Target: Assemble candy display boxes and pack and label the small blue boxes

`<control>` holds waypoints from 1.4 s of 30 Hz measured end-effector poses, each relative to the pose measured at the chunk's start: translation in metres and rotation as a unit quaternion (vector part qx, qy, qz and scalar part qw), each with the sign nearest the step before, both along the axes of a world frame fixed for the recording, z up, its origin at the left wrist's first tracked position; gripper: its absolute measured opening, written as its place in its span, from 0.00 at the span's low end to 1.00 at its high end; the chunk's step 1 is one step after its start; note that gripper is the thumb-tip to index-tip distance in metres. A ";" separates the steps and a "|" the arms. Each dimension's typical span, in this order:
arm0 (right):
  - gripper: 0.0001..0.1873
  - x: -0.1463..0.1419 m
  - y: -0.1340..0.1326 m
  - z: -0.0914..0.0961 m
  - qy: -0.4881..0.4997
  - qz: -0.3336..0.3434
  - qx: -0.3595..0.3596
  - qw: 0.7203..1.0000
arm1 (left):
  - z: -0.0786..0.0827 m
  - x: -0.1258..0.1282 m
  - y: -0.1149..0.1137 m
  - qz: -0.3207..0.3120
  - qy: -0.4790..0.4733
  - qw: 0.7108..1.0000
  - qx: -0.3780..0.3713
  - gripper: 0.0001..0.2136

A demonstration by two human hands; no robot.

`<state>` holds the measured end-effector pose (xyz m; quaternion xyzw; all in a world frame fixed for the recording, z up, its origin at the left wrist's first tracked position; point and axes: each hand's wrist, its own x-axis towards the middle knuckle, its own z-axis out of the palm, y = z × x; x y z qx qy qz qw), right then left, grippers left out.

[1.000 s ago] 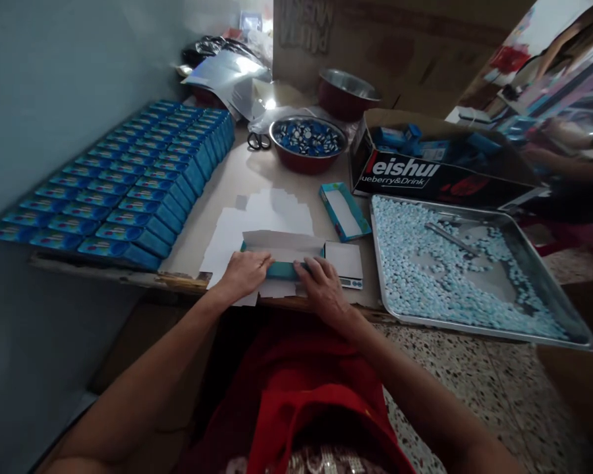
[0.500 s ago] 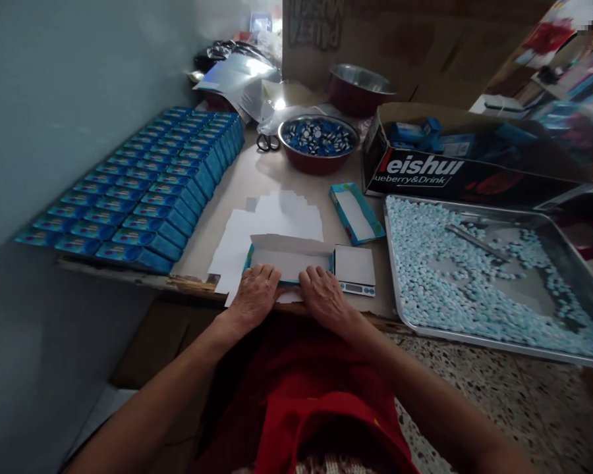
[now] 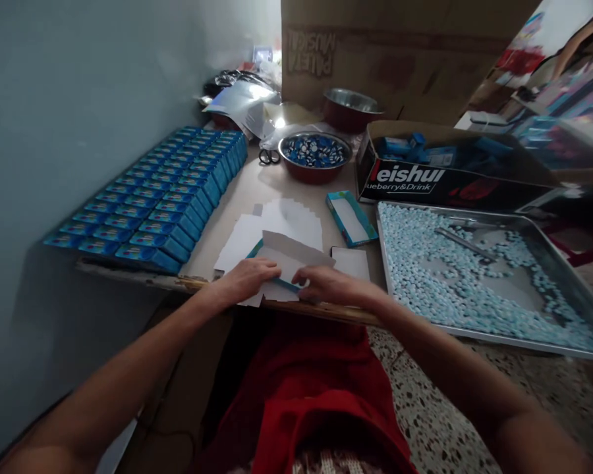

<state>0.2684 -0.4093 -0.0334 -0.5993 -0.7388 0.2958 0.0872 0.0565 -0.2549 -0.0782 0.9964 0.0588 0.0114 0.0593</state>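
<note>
A flat teal carton with its grey-white flap (image 3: 291,253) standing up lies at the near edge of the table. My left hand (image 3: 247,280) grips its left end, fingers curled over the card. My right hand (image 3: 326,286) pinches its right end, fingers pressed together. Under the carton lies a spread of white paper sheets (image 3: 277,224). Just right of my right hand a small scale (image 3: 350,263) with a white top rests on the table.
Rows of closed blue boxes (image 3: 163,191) fill the table's left side. An open teal box (image 3: 350,219) lies ahead. A metal tray of pale blue tablets (image 3: 449,270) is at right, a black carton (image 3: 415,178) behind it, and a bowl of blue pieces (image 3: 315,151).
The carton has been lifted and tilted off the table, and its flap now stands higher. Both hands shifted from pressing flat on it to gripping its ends. The camera moved back.
</note>
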 end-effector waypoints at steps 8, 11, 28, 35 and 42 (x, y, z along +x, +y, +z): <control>0.16 0.049 0.033 0.031 -0.070 0.159 0.245 0.954 | 0.038 0.023 0.054 -0.117 -0.040 0.991 -0.056 0.12; 0.12 0.031 0.043 0.000 -0.095 0.153 0.257 0.949 | 0.058 0.023 0.069 -0.083 -0.114 0.989 -0.037 0.17; 0.08 -0.030 0.055 -0.068 -0.119 -0.019 0.275 0.954 | -0.047 -0.038 -0.042 0.243 -0.170 0.949 0.106 0.18; 0.10 -0.049 0.023 -0.082 -0.199 -0.024 0.268 0.942 | -0.045 -0.037 -0.032 0.271 -0.131 0.950 0.081 0.11; 0.13 -0.054 0.037 -0.073 -0.206 -0.048 0.196 0.958 | -0.038 -0.035 -0.028 0.249 -0.085 0.961 0.087 0.11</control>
